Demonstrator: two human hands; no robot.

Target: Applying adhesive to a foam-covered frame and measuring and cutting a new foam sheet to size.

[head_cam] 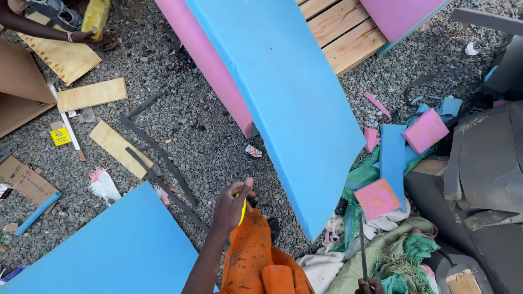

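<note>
Yellow square label [60, 136] on gravel [207, 136]; left hand [231, 204] grips something yellow, maybe tape.

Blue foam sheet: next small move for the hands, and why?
Probably bring the left hand, pinching a yellow strip, up to the blue foam sheet. Its lower corner hangs free just ahead, and the right hand already grips a thin dark blade.
</note>
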